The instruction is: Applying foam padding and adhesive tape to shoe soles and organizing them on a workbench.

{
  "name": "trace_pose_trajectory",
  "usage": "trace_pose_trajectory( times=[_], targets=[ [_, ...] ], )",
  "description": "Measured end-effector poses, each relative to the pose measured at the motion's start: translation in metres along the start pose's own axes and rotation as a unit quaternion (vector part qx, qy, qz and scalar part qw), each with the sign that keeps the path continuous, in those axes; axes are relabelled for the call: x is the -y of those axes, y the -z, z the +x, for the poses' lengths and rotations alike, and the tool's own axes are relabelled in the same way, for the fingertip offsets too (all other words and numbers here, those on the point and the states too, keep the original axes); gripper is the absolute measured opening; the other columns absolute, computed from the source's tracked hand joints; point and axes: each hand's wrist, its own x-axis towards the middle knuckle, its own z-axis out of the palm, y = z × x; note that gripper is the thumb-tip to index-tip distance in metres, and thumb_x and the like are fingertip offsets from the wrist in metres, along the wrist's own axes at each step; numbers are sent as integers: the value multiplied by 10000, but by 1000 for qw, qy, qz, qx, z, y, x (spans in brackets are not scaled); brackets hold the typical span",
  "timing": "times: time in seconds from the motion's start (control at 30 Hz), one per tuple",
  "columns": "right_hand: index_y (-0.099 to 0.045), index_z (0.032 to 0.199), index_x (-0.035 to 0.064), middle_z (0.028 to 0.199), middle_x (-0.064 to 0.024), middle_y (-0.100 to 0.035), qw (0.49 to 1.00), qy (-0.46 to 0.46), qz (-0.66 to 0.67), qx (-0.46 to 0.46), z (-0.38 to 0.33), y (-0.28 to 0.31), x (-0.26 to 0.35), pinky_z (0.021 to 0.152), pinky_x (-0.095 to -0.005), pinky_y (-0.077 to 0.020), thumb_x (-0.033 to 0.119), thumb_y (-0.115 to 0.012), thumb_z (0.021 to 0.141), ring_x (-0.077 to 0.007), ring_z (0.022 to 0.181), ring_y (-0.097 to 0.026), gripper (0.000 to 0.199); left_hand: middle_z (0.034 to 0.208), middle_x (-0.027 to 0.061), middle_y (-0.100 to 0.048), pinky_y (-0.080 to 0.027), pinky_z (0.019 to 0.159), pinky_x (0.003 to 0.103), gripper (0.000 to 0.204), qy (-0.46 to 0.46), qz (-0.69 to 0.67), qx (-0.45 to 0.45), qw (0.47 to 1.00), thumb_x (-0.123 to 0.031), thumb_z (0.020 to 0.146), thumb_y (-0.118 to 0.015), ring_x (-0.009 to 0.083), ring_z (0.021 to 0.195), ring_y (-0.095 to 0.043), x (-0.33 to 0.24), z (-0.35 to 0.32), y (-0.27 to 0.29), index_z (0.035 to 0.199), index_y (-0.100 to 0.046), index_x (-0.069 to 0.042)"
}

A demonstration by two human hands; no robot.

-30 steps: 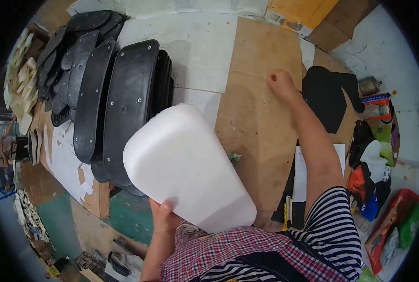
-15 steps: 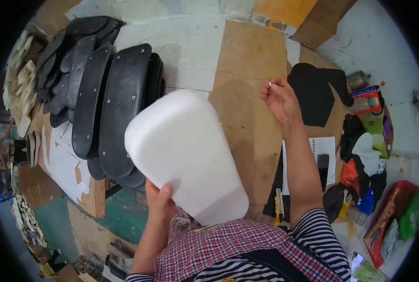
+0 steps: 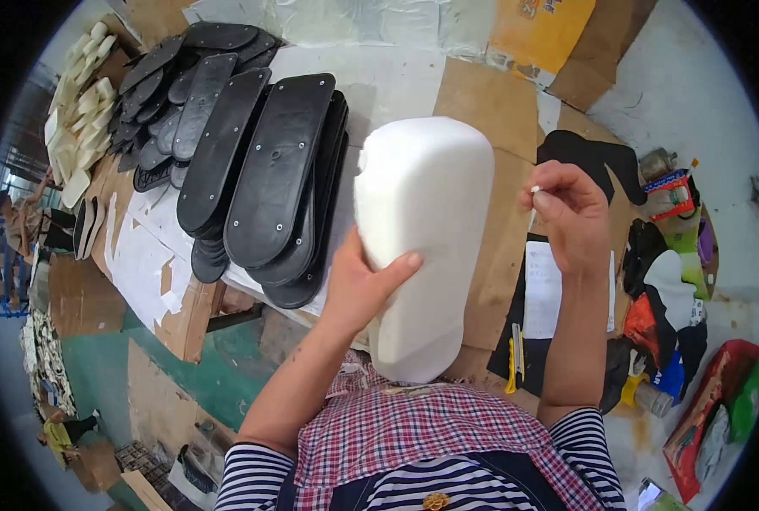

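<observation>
A white foam cushion [image 3: 435,213] with rounded corners stands tilted in front of me, its lower end close to my apron. My left hand [image 3: 358,277] grips it by the left side, thumb across the face. The foam's upper left edge looks ragged. To the right of the cushion, apart from it, my right hand [image 3: 567,200] is raised with thumb and fingers pinched on a small white bit [image 3: 535,189], too small to name surely. Under the right wrist lies a sheet of paper [image 3: 543,294] with handwriting.
Stacks of black oval panels [image 3: 281,170] with rivets stand on the left of the table. Beyond them are cream-coloured foam pieces [image 3: 77,128]. A yellow utility knife [image 3: 515,362] lies near the front edge. Black cut material [image 3: 596,153] and bagged odds and ends are at the right.
The cushion has swung to the right and turned more upright, showing its ragged left edge. My left hand has moved up and right along it. My right hand has shifted right and slightly nearer.
</observation>
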Motion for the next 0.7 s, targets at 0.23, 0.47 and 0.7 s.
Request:
trace_pose_trajectory(
  times=[0.23,0.47,0.7],
  targets=[
    [-595,894,-6,929,-64,-600,998,45,-31,10,-31,-47,28,791,-269,-504,-103,-617,778,-133,847,-598,154,1001,158,-624,-501,776,329,600,-50,84,-2,995,-280,724,-765,219,895,-623,-5,-6,-36,1145,-475,33],
    [-604,847,7,871,-30,-569,952,172,-250,32,-27,-45,59,695,-207,-418,-110,-605,759,-92,811,-530,146,950,217,-636,-507,762,370,688,-84,157,76,981,-327,675,-786,326,878,-644,-10,-20,-65,1166,-461,29],
    [-598,820,3,848,-40,-567,899,201,-378,89,-27,-24,99,736,-261,-422,-118,-589,694,-148,828,-531,175,963,234,-617,-495,767,408,715,-90,220,131,963,-323,675,-784,349,901,-626,-23,-31,-79,1203,-439,14]
  ],
)
